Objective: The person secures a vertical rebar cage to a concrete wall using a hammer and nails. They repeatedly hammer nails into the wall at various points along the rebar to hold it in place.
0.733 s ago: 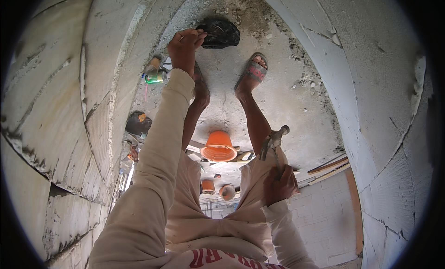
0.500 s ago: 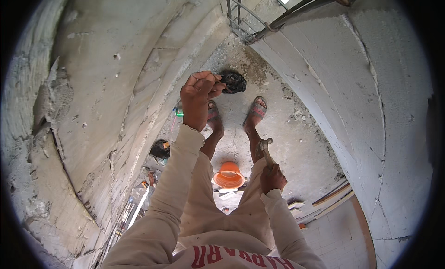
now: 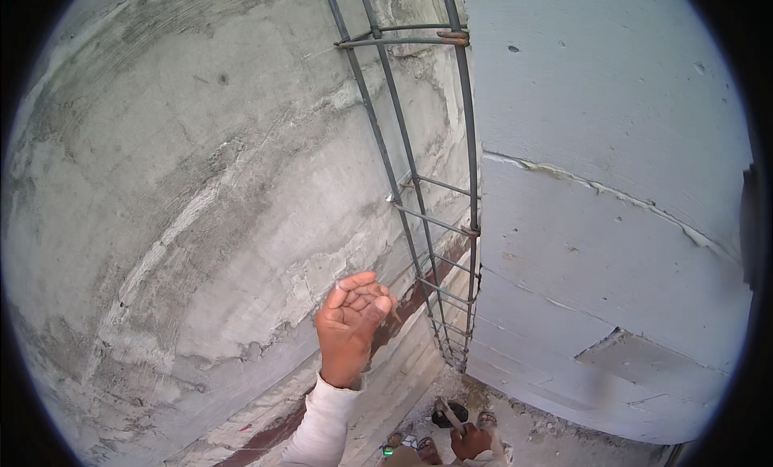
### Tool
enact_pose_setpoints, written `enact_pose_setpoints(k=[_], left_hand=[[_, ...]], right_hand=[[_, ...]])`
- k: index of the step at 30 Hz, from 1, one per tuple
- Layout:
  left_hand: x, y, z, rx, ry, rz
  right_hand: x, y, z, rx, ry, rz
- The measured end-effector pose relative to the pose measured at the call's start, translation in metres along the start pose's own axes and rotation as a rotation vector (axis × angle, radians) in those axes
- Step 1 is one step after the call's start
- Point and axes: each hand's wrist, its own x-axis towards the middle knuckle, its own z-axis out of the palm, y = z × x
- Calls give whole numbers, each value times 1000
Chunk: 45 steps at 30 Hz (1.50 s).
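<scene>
The person's left hand [image 3: 352,326] is raised in front of a rough grey concrete wall [image 3: 185,201], palm turned up toward the camera, with the fingers [image 3: 360,288] curled inward over the palm. A small thin dark object, possibly a nail [image 3: 394,310], pokes out at the fingertips on the hand's right side; it is too small to tell for sure what it is, but the thumb and fingers seem pinched on it. The cream-coloured sleeve [image 3: 320,423] runs down from the wrist toward the lower edge.

Far below and to the right of the left hand, the right hand [image 3: 469,440] is closed in a fist round the wooden handle of a hammer [image 3: 451,415], whose shaft slants up and to the left from the fist. The hammer head itself is hard to make out.

Just to the right of the raised hand, a cage of steel reinforcing bars [image 3: 419,185] climbs the corner where the concrete wall meets a wall of pale grey blocks [image 3: 612,225]; thin horizontal ties cross the long bars. A reddish-brown strip [image 3: 419,294] runs along the concrete behind the fingers. Beside the right hand lie a sandalled foot [image 3: 486,419], a dark round object [image 3: 444,415] and the gritty floor [image 3: 555,439].
</scene>
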Motion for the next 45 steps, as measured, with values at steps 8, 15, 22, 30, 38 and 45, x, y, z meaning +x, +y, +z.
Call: enact_pose_setpoints(k=[8,15,22,30,38,45], left_hand=[[78,159,56,126,61,741],[143,285,110,318,148,1142],[233,388,154,699,138,1326],[276,402,181,1210,88,1189],[289,403,189,1372,-33,1044],[306,408,180,1476,-91,1025]], right_hand=[[75,-66,-86,178,55,-390],[95,-88,-127,182,31,-406],[85,-107,-165,346,19,-539],[83,-98,-182,391,30,-589],[69,-99,-193,399,51,-564],[59,-117,-205,636,136,-794]])
